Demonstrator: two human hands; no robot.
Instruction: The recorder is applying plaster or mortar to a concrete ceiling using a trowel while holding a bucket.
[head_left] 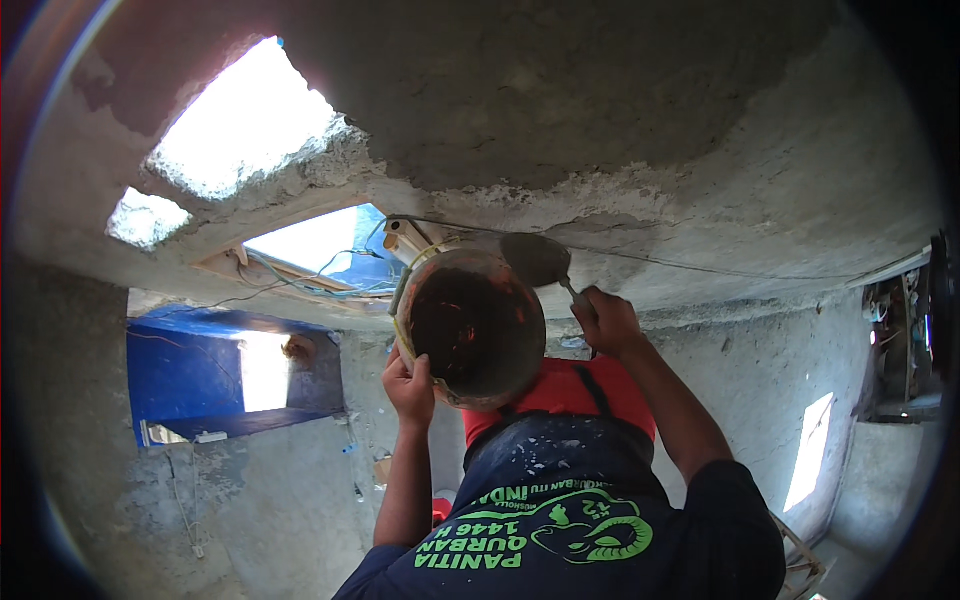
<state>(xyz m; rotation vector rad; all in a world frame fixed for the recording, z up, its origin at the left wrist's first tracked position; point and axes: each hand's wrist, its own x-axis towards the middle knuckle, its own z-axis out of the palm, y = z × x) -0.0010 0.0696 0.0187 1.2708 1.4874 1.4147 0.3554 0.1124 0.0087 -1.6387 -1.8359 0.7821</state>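
My left hand [408,388] grips the near left side of a round bucket [503,376], its thumb over the rim. Inside the bucket is a dark layer of what looks like mortar, with a few reddish-orange patches showing. My right hand [608,322] is closed round the handle of a trowel [536,260]. The trowel's broad, dark, rounded blade is at the bucket's far right rim; whether they touch I cannot tell. How much mortar lies on the blade is also unclear.
Ahead stretches a rough grey plastered wall [760,230] with a large darker patch [560,90] higher up. Bright broken openings [245,125] are at the upper left. Loose cables [330,290] hang by a framed opening. A blue recess [185,375] is at left.
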